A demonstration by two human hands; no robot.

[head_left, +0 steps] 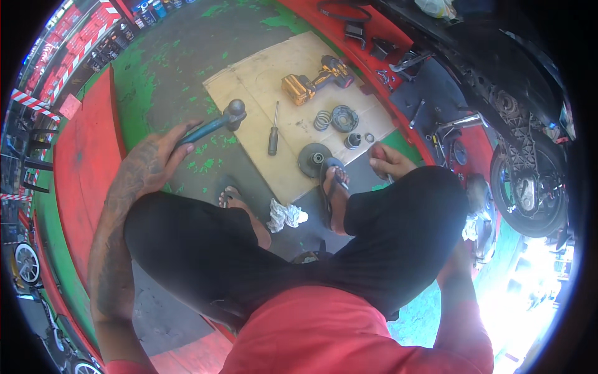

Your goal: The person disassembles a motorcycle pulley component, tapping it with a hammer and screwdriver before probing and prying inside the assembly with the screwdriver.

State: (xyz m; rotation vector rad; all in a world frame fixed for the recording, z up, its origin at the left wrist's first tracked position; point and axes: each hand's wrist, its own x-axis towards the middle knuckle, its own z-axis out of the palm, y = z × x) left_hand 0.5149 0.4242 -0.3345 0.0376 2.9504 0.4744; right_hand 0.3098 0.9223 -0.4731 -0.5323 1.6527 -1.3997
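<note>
My left hand [163, 153] grips a ball-peen hammer [210, 127] by its teal handle, its head raised beside the cardboard sheet. Over by my right knee, my right hand [391, 163] is closed around a red-handled tool [377, 151]; the knee and fingers hide most of it. In front of my feet a round metal pulley disc [313, 159] lies flat at the cardboard's near edge. Beyond it are a coil spring [322, 120], a round clutch part [344, 118], a dark metal cylinder [353, 141] and a small ring [370, 137].
On the cardboard [249, 87] lie a screwdriver [273, 138] and a yellow-black cordless impact wrench [317, 81]. A crumpled white rag [286, 214] sits between my feet. A motorcycle wheel [529, 181] stands at right, beside a red platform [324, 17] holding tools. Another red platform [87, 168] is at left.
</note>
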